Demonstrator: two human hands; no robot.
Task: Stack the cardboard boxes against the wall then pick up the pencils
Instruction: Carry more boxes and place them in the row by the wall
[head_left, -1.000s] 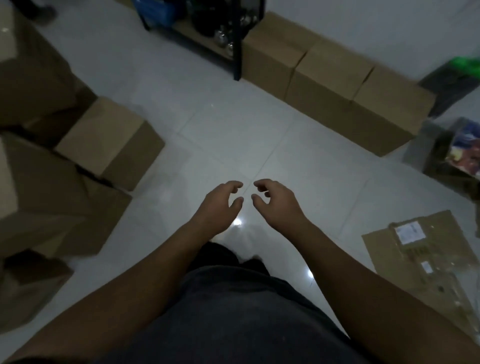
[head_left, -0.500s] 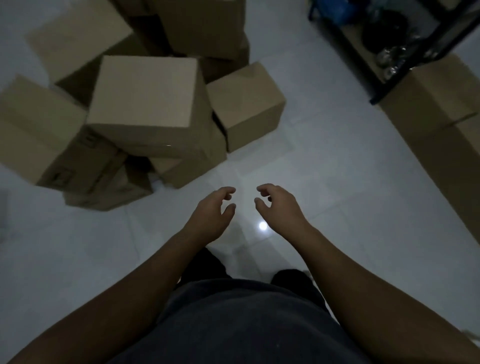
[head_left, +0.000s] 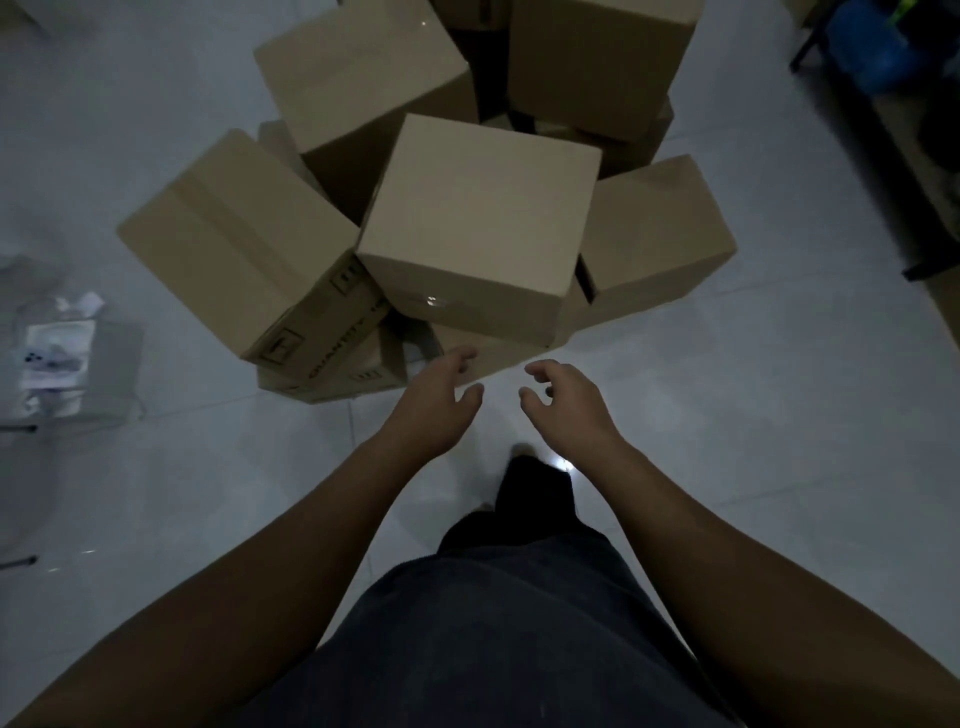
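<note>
Both empty — left hand (head_left: 431, 415), right hand (head_left: 567, 410).

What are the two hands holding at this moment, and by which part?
Nothing is held. The left hand and the right hand are both empty, with loosely curled fingers, just in front of the pile of cardboard boxes; neither grips a box.

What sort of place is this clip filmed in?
Probably an indoor storeroom or stock area: a jumbled pile of plain cardboard boxes sits on a pale tiled floor, with a dark shelving unit at the right edge.
</note>
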